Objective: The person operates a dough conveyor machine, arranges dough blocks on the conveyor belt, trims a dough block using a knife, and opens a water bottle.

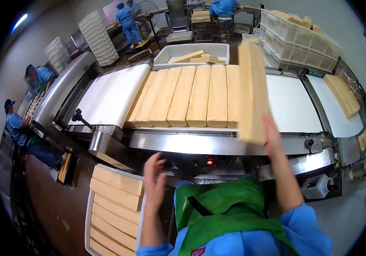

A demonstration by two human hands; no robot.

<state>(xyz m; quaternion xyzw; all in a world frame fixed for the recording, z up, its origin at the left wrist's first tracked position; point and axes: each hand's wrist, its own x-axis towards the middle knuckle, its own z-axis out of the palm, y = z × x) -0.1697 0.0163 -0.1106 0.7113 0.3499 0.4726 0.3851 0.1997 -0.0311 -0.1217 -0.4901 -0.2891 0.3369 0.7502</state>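
Note:
My right hand (271, 135) is pressed to the right side of a long pale loaf (252, 91), which stands tilted up over the right end of a row of similar loaves (193, 96) on the white conveyor belt (110, 96). Part of that hand is hidden behind the loaf and blurred. My left hand (154, 181) is raised in front of the belt's metal edge, fingers apart and holding nothing. Below it to the left, a white crate (90, 213) holds several loaves (116, 200) laid side by side.
Behind the belt is a white tub (222, 52) with loaf pieces. Stacked crates (298, 47) stand at the back right, near more loaves (341, 96) on another belt. A white jug (316, 187) sits lower right. Co-workers (20, 123) in blue are at the left and back.

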